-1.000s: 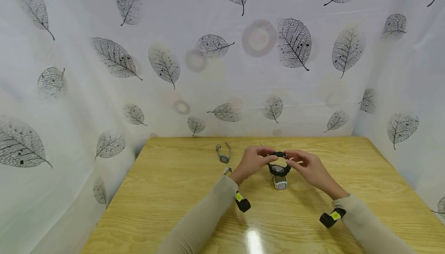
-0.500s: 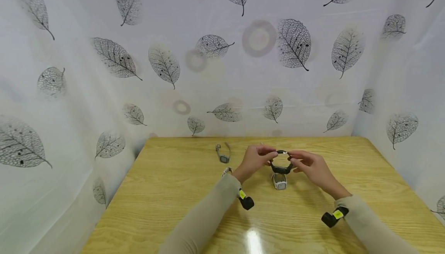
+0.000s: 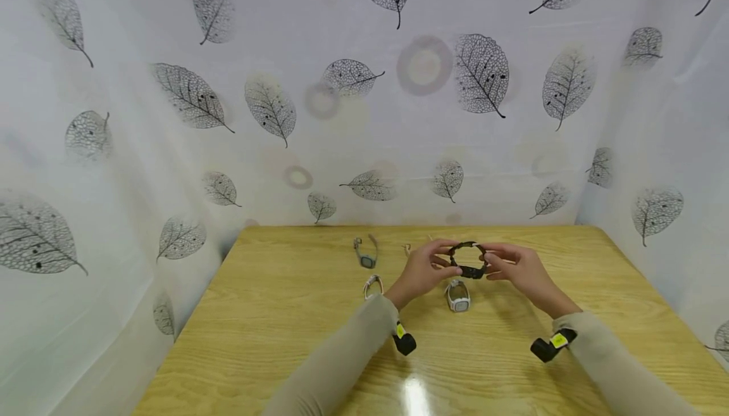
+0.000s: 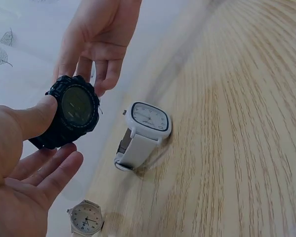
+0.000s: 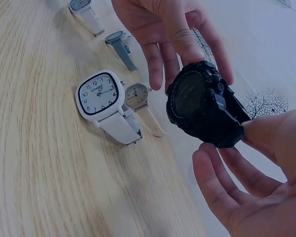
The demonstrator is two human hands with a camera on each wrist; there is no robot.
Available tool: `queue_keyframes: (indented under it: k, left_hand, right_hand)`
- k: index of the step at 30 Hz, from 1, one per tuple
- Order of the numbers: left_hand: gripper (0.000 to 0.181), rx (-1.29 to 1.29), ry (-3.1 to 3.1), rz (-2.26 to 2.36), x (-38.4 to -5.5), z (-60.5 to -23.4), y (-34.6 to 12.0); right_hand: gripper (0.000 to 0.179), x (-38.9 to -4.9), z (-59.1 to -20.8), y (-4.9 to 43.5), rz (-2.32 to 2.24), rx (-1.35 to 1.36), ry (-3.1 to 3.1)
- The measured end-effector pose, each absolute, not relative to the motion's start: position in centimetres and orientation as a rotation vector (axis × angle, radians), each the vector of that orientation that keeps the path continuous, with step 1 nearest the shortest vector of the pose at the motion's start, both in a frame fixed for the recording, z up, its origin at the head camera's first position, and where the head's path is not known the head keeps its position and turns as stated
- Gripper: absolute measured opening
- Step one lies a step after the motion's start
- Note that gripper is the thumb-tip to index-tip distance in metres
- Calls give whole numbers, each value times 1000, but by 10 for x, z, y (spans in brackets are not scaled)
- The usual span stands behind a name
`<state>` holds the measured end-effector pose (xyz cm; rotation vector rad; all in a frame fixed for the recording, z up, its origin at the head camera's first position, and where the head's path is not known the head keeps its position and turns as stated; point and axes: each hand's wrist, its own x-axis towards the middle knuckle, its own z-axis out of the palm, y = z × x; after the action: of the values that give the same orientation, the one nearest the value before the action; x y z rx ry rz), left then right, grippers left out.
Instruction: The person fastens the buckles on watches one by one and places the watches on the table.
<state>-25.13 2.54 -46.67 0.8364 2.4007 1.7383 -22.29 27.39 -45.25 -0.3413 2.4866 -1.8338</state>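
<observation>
Both hands hold a black digital wristwatch (image 3: 471,272) above the table, its strap forming a loop. In the head view my left hand (image 3: 423,271) grips its left side; in the left wrist view the thumb (image 4: 45,111) presses beside the dial, with fingers underneath. My right hand (image 3: 523,275) pinches its right side, thumb and fingers on the strap in the right wrist view. Just below stands a white square-faced watch (image 3: 459,305), nearest to the hands, its dial (image 5: 98,93) plain in the right wrist view. A small cream-strapped watch (image 5: 137,96) sits behind it.
On the wooden table (image 3: 273,340), a grey-blue watch (image 3: 367,261) lies at the back left. Another white watch (image 3: 373,284) is in front of it, beside the left forearm. A white leaf-patterned curtain (image 3: 353,131) hangs behind the table and along its sides.
Both hands have moved slightly right and away with the black watch, and its dial has tilted out of the head view. More of the white watches and the cream one now shows.
</observation>
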Motion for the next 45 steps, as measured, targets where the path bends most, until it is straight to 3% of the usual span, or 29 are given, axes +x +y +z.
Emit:
queue_keyframes:
  k: [7, 16, 45]
  left_hand:
    - [53, 739, 2379, 1792, -253, -468, 27]
    - [46, 535, 2212, 1950, -257, -466, 30]
    - [40, 134, 2338, 1932, -279, -464, 81]
  right_hand:
    - [47, -224, -453, 273, -1781, -362, 2523]
    - [66, -224, -450, 275, -1655, -457, 2506]
    - [66, -267, -455, 293, -1437, -331, 2609]
